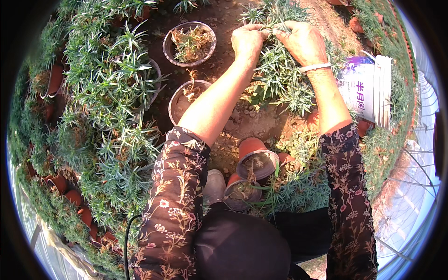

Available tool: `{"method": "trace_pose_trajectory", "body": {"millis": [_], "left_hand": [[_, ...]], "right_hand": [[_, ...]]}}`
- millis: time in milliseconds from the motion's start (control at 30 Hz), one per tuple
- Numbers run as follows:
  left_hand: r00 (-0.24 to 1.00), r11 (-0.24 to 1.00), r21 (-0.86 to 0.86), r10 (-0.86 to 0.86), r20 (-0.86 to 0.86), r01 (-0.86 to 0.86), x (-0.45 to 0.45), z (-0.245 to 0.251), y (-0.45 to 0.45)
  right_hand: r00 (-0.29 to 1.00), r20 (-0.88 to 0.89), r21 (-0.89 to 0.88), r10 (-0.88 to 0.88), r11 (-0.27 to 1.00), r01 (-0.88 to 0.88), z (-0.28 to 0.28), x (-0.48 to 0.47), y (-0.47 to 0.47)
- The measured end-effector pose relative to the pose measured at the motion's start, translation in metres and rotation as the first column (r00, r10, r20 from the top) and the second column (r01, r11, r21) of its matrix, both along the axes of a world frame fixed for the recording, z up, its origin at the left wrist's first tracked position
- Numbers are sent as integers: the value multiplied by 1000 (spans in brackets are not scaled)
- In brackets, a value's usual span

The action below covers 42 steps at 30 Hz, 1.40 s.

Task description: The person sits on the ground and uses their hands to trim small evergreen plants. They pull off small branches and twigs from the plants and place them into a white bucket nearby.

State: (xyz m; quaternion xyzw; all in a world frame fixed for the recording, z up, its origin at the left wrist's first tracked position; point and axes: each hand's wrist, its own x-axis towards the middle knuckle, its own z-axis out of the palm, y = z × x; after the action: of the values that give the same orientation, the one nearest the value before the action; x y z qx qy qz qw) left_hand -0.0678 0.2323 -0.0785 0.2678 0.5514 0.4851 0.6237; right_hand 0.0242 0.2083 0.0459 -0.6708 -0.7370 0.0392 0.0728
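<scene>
My left hand (249,41) and my right hand (303,41) meet over a clump of narrow grey-green leaved plants (287,77), which look like carnations. Between the right thumb and fingers is a leafy shoot (282,28). The left fingertips pinch at the same shoot from the other side; the exact grip is partly hidden by the fingers. A white band (315,67) circles my right wrist. Below the hands, the clump spreads over dry soil (250,122).
Left of the hands stand a pot with withered growth (193,45) and a pot with a dry stem (180,103). Two terracotta pots (257,162) lie tipped near my shoe (214,187). A white plastic bucket (367,91) lies at right. Dense potted plants (112,87) fill the left side.
</scene>
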Motion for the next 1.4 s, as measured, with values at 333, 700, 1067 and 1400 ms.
{"method": "trace_pose_trajectory", "body": {"millis": [333, 700, 1067, 1400], "left_hand": [[962, 988, 105, 81, 260, -112, 4, 9, -18], [978, 961, 229, 119, 173, -158, 13, -13, -16], [988, 976, 168, 123, 96, -137, 8, -5, -12], [994, 965, 263, -27, 102, 0, -15, 16, -11]], "right_hand": [[989, 144, -140, -45, 988, 65, -8, 1, 20], [932, 312, -113, -183, 967, 227, -12, -18, 47], [996, -55, 177, 66, 983, -55, -38, -15, 14], [249, -929, -231, -274, 954, 190, 6, 15, -28]]}}
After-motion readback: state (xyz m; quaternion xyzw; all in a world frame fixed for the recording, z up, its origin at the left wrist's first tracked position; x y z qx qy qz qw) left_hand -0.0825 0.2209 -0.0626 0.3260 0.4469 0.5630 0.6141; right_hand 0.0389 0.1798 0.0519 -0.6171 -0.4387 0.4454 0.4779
